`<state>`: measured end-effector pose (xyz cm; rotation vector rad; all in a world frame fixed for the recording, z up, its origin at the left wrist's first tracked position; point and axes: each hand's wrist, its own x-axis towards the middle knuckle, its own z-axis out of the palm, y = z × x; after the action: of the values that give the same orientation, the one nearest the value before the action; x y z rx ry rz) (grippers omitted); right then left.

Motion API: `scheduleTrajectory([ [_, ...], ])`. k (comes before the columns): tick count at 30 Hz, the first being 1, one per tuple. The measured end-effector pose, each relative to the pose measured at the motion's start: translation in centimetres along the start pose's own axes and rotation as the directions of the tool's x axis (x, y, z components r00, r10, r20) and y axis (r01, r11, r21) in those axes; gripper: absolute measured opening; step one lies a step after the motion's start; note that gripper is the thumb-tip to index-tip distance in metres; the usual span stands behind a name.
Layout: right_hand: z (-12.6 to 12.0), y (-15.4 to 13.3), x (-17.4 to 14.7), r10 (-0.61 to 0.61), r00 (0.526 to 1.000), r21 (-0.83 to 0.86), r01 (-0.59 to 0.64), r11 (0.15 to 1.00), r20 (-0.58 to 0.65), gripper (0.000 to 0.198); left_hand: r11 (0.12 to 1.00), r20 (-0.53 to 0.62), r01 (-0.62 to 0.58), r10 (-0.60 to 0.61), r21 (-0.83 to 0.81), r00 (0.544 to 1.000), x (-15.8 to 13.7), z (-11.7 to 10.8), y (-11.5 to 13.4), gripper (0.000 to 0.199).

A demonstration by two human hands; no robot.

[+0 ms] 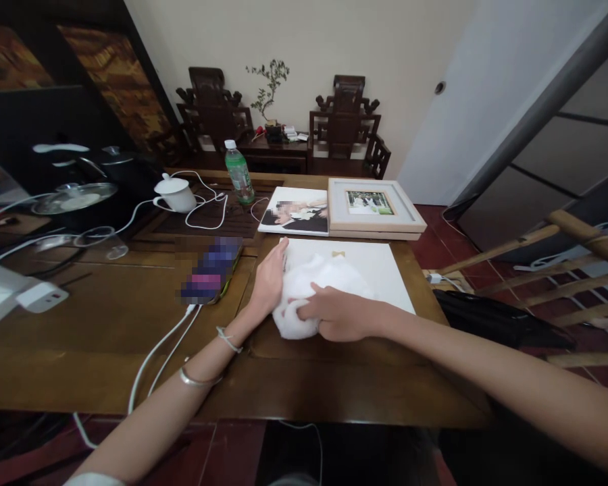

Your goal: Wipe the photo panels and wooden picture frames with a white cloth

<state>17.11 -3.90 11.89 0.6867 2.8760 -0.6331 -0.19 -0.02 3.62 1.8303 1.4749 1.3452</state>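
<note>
R forearm (486, 368) nearest cam; R hand (339, 314) has fingers curled into white cloth (324, 271) bunched on white board (388, 277), on table (334, 385). L hand (269, 280), fingers straight, lies along board's left edge, gripping nothing. Prob. mid-wipe; amt. left unclear.

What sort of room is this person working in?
Probably a home's sitting or tea room: two dark carved wooden armchairs flank a small potted green-leaved tree, and the long brown wooden table holds a white lidded cup.
</note>
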Motion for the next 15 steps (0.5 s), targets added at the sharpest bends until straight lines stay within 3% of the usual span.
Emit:
scheduleTrajectory([
  [5,-2.5,0.9,-1.0,0.189,0.979,0.002,-0.189,0.982,0.073,0.021,0.982,0.166,-0.110,0.084,0.156,0.983,-0.5,0.3,-0.1,0.049],
  [10,-4.2,4.0,0.9,0.368,0.927,-0.069,-0.373,0.925,-0.074,0.025,0.901,0.322,-0.210,0.084,0.380,0.943,-0.8,0.8,-0.8,0.041],
  [15,-4.8,5.9,4.8,0.495,0.842,-0.046,-0.515,0.856,-0.217,0.032,0.847,0.354,-0.248,0.076,0.471,0.932,-0.8,0.8,-0.7,0.043],
])
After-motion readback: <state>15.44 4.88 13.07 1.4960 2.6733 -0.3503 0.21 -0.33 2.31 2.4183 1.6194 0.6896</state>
